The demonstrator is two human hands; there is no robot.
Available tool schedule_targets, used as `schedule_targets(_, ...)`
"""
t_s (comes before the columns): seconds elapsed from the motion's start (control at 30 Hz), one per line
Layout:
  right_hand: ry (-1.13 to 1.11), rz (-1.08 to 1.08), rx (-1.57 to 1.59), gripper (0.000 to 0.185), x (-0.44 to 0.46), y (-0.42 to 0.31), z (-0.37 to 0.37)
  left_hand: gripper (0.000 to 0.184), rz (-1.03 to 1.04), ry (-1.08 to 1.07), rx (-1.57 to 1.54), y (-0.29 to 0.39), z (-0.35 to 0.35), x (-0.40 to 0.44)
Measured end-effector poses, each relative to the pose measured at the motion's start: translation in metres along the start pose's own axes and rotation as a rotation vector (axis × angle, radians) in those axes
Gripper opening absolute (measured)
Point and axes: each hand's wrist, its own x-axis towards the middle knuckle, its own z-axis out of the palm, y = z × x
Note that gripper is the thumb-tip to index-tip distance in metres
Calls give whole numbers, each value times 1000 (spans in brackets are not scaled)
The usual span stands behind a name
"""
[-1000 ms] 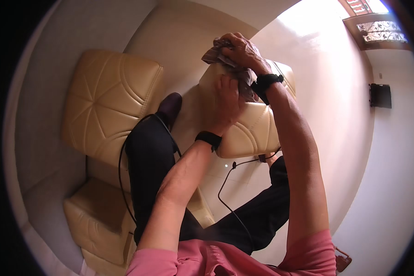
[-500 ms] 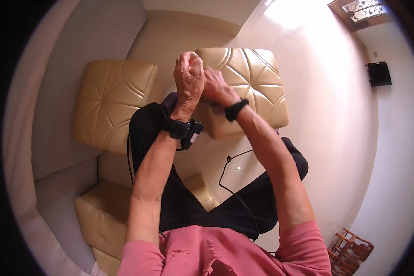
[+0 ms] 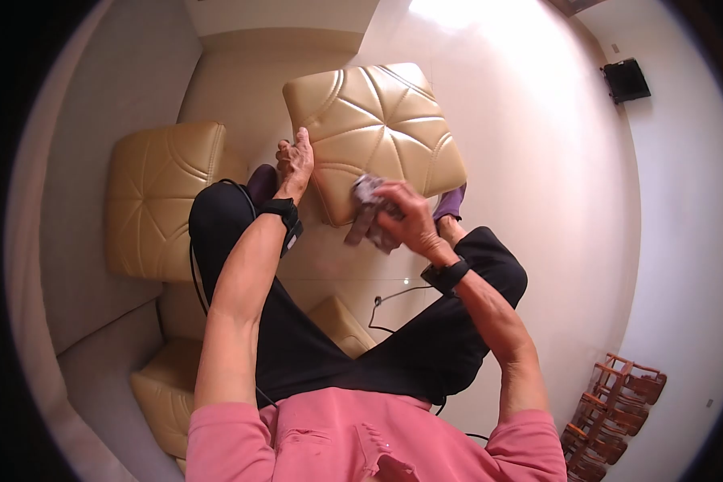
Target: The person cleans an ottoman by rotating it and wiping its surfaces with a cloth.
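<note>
In the head view a gold padded stool (image 3: 386, 128) with star-shaped stitching stands in front of me between my feet. My right hand (image 3: 414, 217) grips a crumpled greyish cloth (image 3: 369, 205) at the stool's near edge; part of the cloth hangs below that edge. The cloth and fingers are slightly blurred. My left hand (image 3: 296, 165) is against the stool's left side, its fingers loosely apart and partly hidden, with nothing seen in it.
A second gold stool (image 3: 165, 201) is at the left by the grey sofa (image 3: 96, 241). Another gold piece (image 3: 169, 394) sits lower left. A black cable (image 3: 377, 309) runs near my legs. A wooden rack (image 3: 614, 410) is lower right, and a black box (image 3: 627, 80) is by the wall.
My hands, close together over the stool's left part before, are now apart. The left came down to the stool's side; the right moved down and right with the cloth now visible. The stool appears turned.
</note>
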Motion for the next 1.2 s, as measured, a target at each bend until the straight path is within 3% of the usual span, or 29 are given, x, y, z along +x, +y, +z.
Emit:
schedule_targets(0.03,130,68,4,31,7,9,-9,69,18,13,32,-1,4,2)
schedule_targets(0.1,363,445,149,24,29,28,-24,67,-4,44,-67,1,11,2)
schedule_targets(0.17,469,513,-164,29,55,69,-39,66,-26,75,-165,9,11,-2)
schedule_targets(0.27,428,542,-370,40,72,130,-36,61,67,124,-270,16,14,-4)
schedule_targets(0.37,550,708,-430,47,83,106,-7,58,96,179,-330,12,24,0)
schedule_targets(0.43,589,563,-484,45,85,95,14,55,141,186,-349,13,23,7)
schedule_targets(0.67,304,193,-274,38,59,1,75,54,199,155,-369,3,14,-7)
schedule_targets(0.73,242,87,-266,33,59,0,76,53,193,58,-468,1,16,-13)
schedule_targets(0.87,52,-29,-237,31,84,22,57,53,220,93,-403,-15,29,2)
schedule_targets(0.93,50,-18,-258,30,104,38,54,51,363,43,-292,-33,40,21)
schedule_targets(1.07,63,-45,-336,26,154,74,46,44,188,136,-438,19,33,5)
schedule_targets(1.2,82,37,-443,28,213,107,39,44,202,103,-330,1,35,15)
